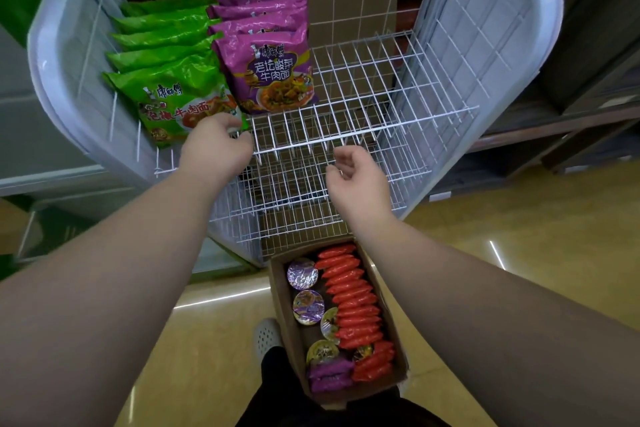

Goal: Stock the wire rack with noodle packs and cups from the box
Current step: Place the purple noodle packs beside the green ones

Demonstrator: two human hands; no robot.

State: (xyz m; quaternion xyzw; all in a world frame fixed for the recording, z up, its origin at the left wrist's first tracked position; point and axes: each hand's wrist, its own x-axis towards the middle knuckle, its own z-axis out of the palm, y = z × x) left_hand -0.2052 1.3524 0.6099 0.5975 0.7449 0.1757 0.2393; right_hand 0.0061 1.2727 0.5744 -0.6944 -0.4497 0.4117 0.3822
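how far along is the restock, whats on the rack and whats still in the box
Done: a row of green packs and a row of purple packs stand on the wire rack. In hand: nothing; the left hand is at the front green pack, the right hand hangs loosely curled. Left: the box holds red packs, foil-lidded cups and a few purple packs.

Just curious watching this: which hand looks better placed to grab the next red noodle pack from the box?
Probably the right hand: it holds nothing and hangs nearer the box and its red packs. The left hand is at the green pack.
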